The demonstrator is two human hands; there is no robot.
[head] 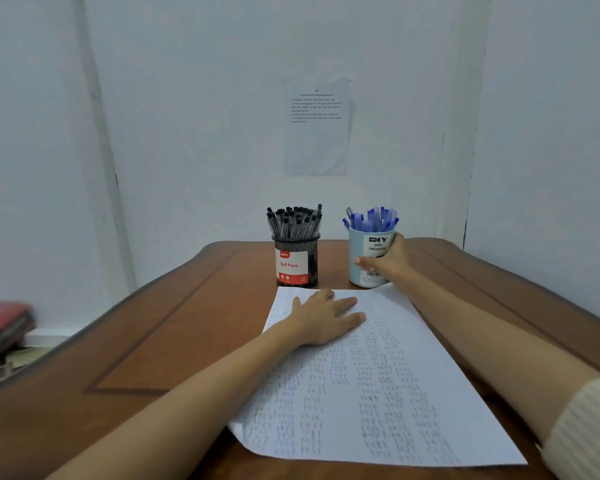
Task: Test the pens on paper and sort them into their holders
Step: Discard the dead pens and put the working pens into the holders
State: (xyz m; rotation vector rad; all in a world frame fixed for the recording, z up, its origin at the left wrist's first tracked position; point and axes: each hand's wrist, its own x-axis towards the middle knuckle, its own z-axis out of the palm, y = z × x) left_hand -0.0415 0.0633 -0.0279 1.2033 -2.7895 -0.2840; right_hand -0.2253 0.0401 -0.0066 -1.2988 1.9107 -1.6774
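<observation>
A white sheet of paper (378, 382) covered in rows of small pen marks lies on the wooden table. My left hand (326, 315) rests flat on its far left corner, fingers straight. Behind the paper stand two holders. The black mesh holder (297, 259) with a red "Ball Pens" label is full of black pens (293, 221). To its right, the light blue "DIY Desk Organizer" cup (361, 252) holds several blue pens (373, 218). My right hand (390, 261) grips the blue cup's right side, thumb across its front.
The brown wooden table (174, 327) has a raised border and rounded far corners against a white wall. A printed sheet (317, 126) is taped to the wall. A blurred red and dark object (4, 327) sits low at the left, off the table.
</observation>
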